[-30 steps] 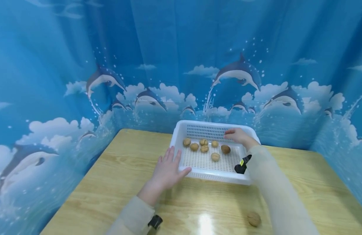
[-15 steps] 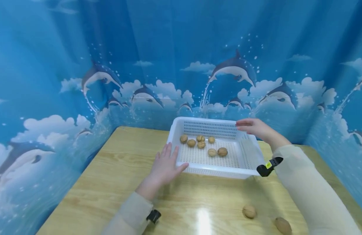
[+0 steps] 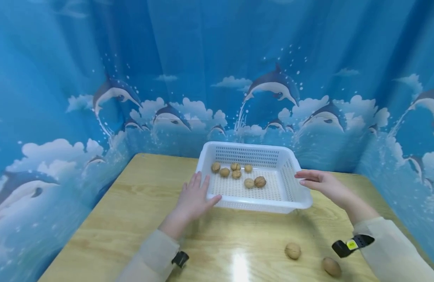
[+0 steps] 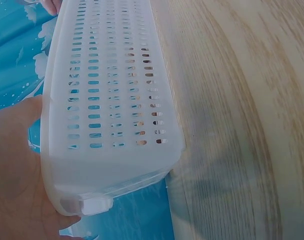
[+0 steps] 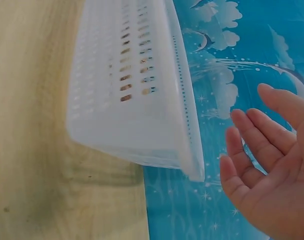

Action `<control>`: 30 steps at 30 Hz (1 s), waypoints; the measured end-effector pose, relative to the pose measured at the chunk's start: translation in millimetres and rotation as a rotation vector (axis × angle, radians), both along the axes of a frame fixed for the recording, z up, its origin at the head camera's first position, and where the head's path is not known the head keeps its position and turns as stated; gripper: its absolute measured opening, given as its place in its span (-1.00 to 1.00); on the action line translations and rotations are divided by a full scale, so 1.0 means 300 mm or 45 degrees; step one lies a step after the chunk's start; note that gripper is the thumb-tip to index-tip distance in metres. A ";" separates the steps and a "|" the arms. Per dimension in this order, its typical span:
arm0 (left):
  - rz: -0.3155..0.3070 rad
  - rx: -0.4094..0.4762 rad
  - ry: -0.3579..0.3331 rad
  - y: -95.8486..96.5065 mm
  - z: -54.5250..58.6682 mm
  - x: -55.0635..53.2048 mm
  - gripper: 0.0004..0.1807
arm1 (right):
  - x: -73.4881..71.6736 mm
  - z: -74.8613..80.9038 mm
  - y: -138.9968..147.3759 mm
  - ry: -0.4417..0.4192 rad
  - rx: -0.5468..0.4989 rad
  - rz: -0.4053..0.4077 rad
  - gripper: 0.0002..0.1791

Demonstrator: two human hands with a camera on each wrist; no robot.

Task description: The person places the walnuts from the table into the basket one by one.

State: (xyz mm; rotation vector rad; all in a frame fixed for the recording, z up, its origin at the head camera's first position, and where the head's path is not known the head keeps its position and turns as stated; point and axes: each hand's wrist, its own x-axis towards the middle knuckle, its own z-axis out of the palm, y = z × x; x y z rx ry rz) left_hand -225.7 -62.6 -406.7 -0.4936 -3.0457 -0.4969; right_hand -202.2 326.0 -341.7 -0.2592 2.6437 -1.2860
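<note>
A white plastic basket with slotted walls stands on the table, holding several walnuts grouped mostly toward its left side. My left hand rests against the basket's left rim near the front corner, its fingers extended and its thumb spread. In the left wrist view, the left hand meets the rim at that corner. Just beside the right rim is my right hand, fingers loosely extended and holding nothing. A gap separates the right hand from the rim in the right wrist view.
Two walnuts lie on the wooden table in front: one lighter walnut and, nearer the right sleeve, a browner walnut. A blue dolphin-print curtain hangs behind the table and along its sides.
My right hand has moved out of the basket, over its right rim and toward me. The browner walnut inside now sits against a paler one. A second table walnut has come into view.
</note>
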 end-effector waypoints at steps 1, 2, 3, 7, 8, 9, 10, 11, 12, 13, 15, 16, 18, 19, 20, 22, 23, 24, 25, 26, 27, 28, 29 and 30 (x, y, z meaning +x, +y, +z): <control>0.001 0.001 -0.008 -0.001 0.000 0.002 -0.08 | 0.020 -0.008 0.006 0.026 -0.004 -0.006 -0.36; 0.002 0.007 -0.014 -0.002 0.000 0.004 -0.08 | 0.039 -0.016 0.012 0.049 -0.002 -0.017 -0.38; 0.004 0.006 -0.014 -0.001 0.000 0.005 -0.08 | 0.056 -0.023 0.017 0.066 0.002 -0.029 -0.40; 0.007 -0.001 -0.010 0.001 -0.002 0.009 -0.08 | 0.111 -0.053 0.045 0.113 -0.013 -0.075 -0.45; 0.007 -0.003 -0.009 0.002 -0.003 0.010 -0.08 | 0.123 -0.061 0.051 0.112 -0.014 -0.087 -0.46; 0.007 -0.004 -0.011 0.003 -0.003 0.011 -0.08 | 0.135 -0.068 0.057 0.110 -0.015 -0.098 -0.46; 0.008 -0.004 -0.016 0.003 -0.003 0.012 -0.08 | 0.146 -0.076 0.062 0.106 -0.023 -0.105 -0.46; 0.010 -0.004 -0.017 0.004 -0.002 0.012 -0.08 | 0.158 -0.083 0.068 0.105 -0.028 -0.103 -0.46; 0.011 -0.004 -0.018 0.003 -0.002 0.012 -0.08 | 0.169 -0.090 0.073 0.092 -0.030 -0.108 -0.46; 0.010 -0.005 -0.018 0.003 -0.001 0.012 -0.08 | 0.180 -0.097 0.078 0.087 -0.032 -0.096 -0.47; 0.005 -0.009 -0.011 0.000 0.003 0.011 -0.08 | 0.201 -0.112 0.086 0.047 -0.065 -0.060 -0.49; 0.003 -0.010 -0.007 -0.002 0.006 0.011 -0.08 | 0.212 -0.121 0.089 0.019 -0.090 -0.029 -0.50; -0.005 -0.012 0.001 -0.006 0.011 0.011 -0.08 | 0.230 -0.141 0.095 -0.032 -0.148 0.077 -0.53; -0.008 -0.012 0.002 -0.007 0.014 0.012 -0.08 | 0.238 -0.153 0.096 -0.051 -0.175 0.147 -0.54; -0.013 -0.012 0.007 -0.009 0.015 0.012 -0.08 | 0.245 -0.165 0.096 -0.068 -0.193 0.209 -0.56; -0.016 -0.017 0.010 -0.010 0.017 0.013 -0.08 | 0.252 -0.193 0.096 -0.061 -0.198 0.342 -0.58; -0.017 -0.022 0.009 -0.010 0.017 0.013 -0.08 | 0.253 -0.206 0.094 -0.046 -0.188 0.401 -0.59; -0.018 -0.026 0.012 -0.009 0.016 0.012 -0.08 | 0.254 -0.220 0.090 -0.021 -0.158 0.434 -0.59; -0.018 -0.030 0.015 -0.008 0.015 0.012 -0.08 | 0.255 -0.231 0.086 -0.002 -0.126 0.461 -0.60; -0.021 -0.032 0.017 -0.006 0.013 0.013 -0.07 | 0.256 -0.241 0.081 0.018 -0.093 0.477 -0.60; -0.023 -0.028 0.016 -0.005 0.012 0.013 -0.07 | 0.257 -0.250 0.075 0.023 -0.060 0.487 -0.59; -0.024 -0.026 0.011 -0.002 0.011 0.013 -0.07 | 0.259 -0.257 0.069 0.025 -0.020 0.486 -0.59; -0.028 -0.021 0.013 0.000 0.010 0.013 -0.08 | 0.261 -0.263 0.062 0.026 0.005 0.497 -0.58; -0.032 -0.018 0.012 0.001 0.008 0.013 -0.08 | 0.263 -0.268 0.054 0.028 0.035 0.504 -0.57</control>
